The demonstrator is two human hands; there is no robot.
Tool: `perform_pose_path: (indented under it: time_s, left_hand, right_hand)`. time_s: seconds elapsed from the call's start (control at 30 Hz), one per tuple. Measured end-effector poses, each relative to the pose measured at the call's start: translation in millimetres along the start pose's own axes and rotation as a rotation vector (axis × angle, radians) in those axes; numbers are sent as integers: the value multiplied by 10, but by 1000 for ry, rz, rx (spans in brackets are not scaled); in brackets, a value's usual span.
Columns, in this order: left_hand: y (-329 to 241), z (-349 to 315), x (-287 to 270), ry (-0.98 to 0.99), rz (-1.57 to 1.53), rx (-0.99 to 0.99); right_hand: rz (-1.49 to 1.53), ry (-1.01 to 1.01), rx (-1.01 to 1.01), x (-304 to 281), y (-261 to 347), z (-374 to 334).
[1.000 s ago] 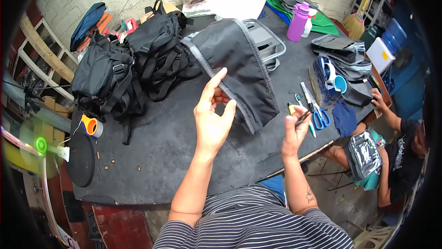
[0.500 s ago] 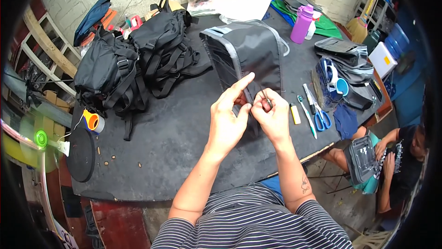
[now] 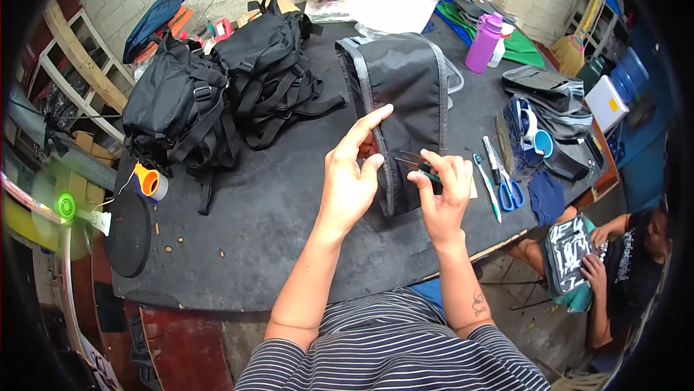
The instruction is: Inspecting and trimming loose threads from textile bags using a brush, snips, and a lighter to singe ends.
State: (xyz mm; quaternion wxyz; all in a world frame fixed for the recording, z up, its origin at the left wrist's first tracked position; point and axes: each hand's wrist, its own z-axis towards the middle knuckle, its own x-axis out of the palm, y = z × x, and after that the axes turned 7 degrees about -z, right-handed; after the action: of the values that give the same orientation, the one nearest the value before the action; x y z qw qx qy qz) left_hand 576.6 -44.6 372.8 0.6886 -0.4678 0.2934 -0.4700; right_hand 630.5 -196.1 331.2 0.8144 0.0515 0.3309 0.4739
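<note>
A person in a dark, white-striped shirt works with both hands over a black fabric bag with grey-trimmed edges (image 3: 406,76), which stands on a wide black-topped desk (image 3: 278,246) directly in front of the wearer. The left hand (image 3: 348,183) is at the bag's near edge, thumb and forefinger spread well apart, the forefinger lying along the fabric and the other fingers curled; whether those fingers grip the edge cannot be told. The right hand (image 3: 446,187) is closed around a small dark-handled tool with slim metal points (image 3: 428,168), its tips aimed at the grey trim; contact is too fine to tell.

Just beyond the right hand lie a white-and-teal toothbrush (image 3: 489,187) and blue-handled scissors (image 3: 512,194), with a crumpled navy cloth (image 3: 547,196) beside them. Two black strapped backpacks, one at far left (image 3: 170,102) and its neighbour (image 3: 264,58), sit to the left of the bag. A purple plastic bottle (image 3: 484,44) stands toward the wall. At right, a seated co-worker (image 3: 637,250) holds a black case with a shiny clear panel (image 3: 567,254).
</note>
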Motion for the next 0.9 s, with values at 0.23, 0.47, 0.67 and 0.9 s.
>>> perform_pose_path:
  time_s: [0.23, 0.47, 0.67, 0.9]
  left_hand:
    - [46, 14, -17, 5, -41, 25]
    - [76, 17, -37, 33, -34, 25]
    - [79, 24, -36, -23, -54, 63]
    - [67, -4, -84, 50, -51, -18]
  right_hand:
    - [-53, -73, -65, 55, -9, 47]
    - [-11, -68, -84, 84, -20, 31]
    - [245, -77, -23, 132, -15, 43]
    - [210, -76, 13, 128, 8, 8]
